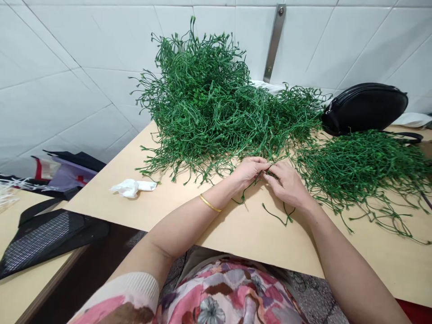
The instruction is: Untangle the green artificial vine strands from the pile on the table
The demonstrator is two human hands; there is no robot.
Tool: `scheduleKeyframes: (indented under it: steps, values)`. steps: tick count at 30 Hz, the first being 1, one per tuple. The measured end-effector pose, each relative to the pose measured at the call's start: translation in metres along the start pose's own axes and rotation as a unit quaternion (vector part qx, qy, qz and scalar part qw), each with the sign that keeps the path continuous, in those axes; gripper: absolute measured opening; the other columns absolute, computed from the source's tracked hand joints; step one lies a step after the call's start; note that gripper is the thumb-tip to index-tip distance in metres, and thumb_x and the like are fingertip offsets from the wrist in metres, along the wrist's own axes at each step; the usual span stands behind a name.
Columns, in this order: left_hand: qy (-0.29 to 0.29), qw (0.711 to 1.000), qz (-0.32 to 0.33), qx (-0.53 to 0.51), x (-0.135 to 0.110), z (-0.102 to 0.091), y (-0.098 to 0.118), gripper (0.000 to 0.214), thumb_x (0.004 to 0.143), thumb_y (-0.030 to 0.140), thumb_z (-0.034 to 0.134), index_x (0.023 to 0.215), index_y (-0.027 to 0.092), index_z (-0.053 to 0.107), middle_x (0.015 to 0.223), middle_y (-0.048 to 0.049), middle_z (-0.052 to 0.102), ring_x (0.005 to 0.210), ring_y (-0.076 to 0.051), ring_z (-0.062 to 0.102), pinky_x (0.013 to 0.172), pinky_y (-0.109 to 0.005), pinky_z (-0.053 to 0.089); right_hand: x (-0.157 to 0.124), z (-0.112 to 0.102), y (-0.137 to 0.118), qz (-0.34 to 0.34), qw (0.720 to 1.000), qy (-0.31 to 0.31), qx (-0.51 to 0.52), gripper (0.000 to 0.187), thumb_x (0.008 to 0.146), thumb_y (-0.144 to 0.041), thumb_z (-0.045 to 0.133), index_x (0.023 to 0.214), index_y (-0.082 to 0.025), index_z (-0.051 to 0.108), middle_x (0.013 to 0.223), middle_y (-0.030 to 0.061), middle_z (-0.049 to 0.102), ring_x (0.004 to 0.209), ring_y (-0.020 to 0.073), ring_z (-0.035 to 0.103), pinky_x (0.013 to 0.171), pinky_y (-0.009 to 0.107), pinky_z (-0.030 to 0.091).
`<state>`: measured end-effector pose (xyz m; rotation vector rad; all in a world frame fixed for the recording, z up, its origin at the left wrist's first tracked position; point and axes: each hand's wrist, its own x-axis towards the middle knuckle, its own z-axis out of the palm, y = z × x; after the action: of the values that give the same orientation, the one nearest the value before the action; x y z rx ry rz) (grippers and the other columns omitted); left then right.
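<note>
My left hand (248,170) and my right hand (286,182) meet at the middle of a tan table (236,229), fingers pinched together on thin green plastic stems (270,173). Loose stem ends (280,218) hang below my hands onto the table. A tall heap of the same green stems (209,103) rises just behind my hands, against the white tiled wall. A flatter pile of green stems (364,166) spreads to the right of my right hand. A gold bangle (209,203) circles my left wrist.
A black bag (366,108) lies at the back right by the wall. A crumpled white tissue (130,187) sits near the table's left edge. A second table at the lower left carries a dark bag (43,234) and folded bags (67,173).
</note>
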<state>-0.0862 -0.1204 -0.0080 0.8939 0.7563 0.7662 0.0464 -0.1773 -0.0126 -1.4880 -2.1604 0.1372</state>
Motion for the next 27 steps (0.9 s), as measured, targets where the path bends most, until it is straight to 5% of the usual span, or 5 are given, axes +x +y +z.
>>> scheduleKeyframes:
  steps: [10,18,27]
  values:
    - [0.007,0.985,-0.050,-0.166,-0.0036,0.0044,0.0063,0.008,0.071,0.013,0.059,0.064,0.011,0.055,0.057,-0.0011,0.056,0.049,-0.007,0.048,0.049,-0.020,0.036,0.0037,-0.0015,-0.0074,0.033,0.996,0.057,0.067,0.031,0.090,-0.032,0.039,0.063,-0.020,0.049,0.068,0.0039,0.048,0.069,0.0179,0.046,0.063,0.031,0.035]
    - [-0.007,0.984,-0.044,-0.170,-0.0014,0.0031,0.0045,0.010,0.067,0.008,0.059,0.061,0.012,0.051,0.055,0.0013,0.052,0.047,-0.005,0.045,0.047,-0.019,0.035,0.0029,0.0026,-0.0075,0.058,0.995,0.055,0.066,0.030,0.087,-0.042,0.044,0.071,-0.020,0.057,0.075,0.0060,0.054,0.077,0.0200,0.049,0.070,0.033,0.038]
    - [-0.015,0.984,-0.065,-0.165,-0.0023,0.0029,0.0039,0.010,0.065,0.007,0.059,0.063,0.013,0.051,0.056,0.0010,0.054,0.047,-0.007,0.046,0.048,-0.021,0.036,0.0037,0.0052,-0.0064,0.059,0.997,0.034,0.045,0.028,0.086,-0.031,0.041,0.063,-0.019,0.052,0.079,0.0075,0.055,0.079,0.0194,0.050,0.073,0.034,0.039]
